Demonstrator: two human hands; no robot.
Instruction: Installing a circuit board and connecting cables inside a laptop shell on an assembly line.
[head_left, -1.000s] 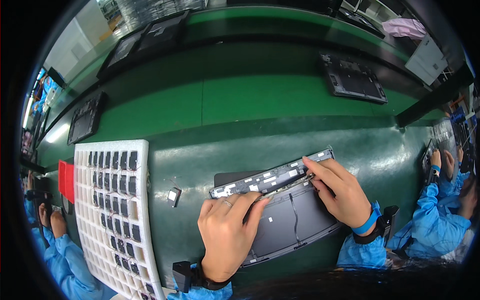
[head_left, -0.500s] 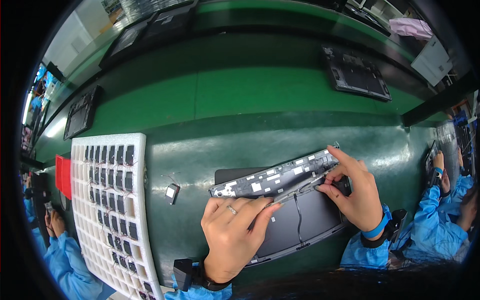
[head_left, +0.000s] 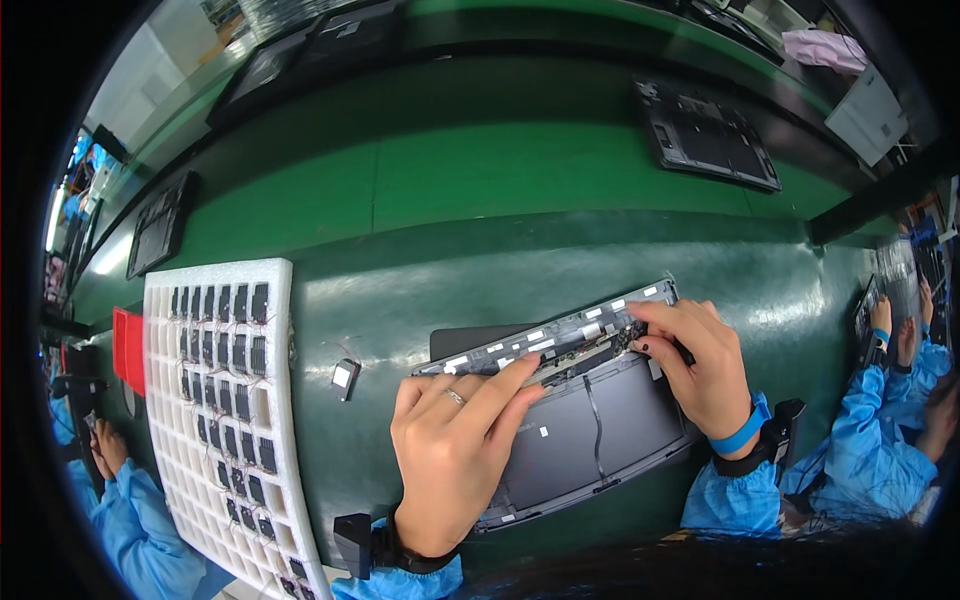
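A dark grey laptop-like housing (head_left: 638, 415) lies in front of me, with a thin black cable (head_left: 597, 425) running across it. Along its far side stands a long, narrow panel (head_left: 505, 350) dotted with white stickers, tilted up from the housing. My left hand (head_left: 455, 450), wearing a ring, grips the near edge of this panel around its middle. My right hand (head_left: 695, 370) pinches its right part between thumb and forefinger, by a strip of small electronic parts (head_left: 590, 352). What lies beneath my fingers is hidden.
To the left stands a white foam tray (head_left: 285, 400) with several black wired parts; one similar part (head_left: 345, 379) lies beside it. A red bin (head_left: 128, 350) is farther left. Dark housings (head_left: 710, 135) rest on the green bench. Co-workers' hands (head_left: 110, 447) show at both sides.
The stickered panel has tilted, so its face looks narrower and the electronics strip shows more. My right forefinger has moved from its upper corner down and left; my left hand has shifted slightly left.
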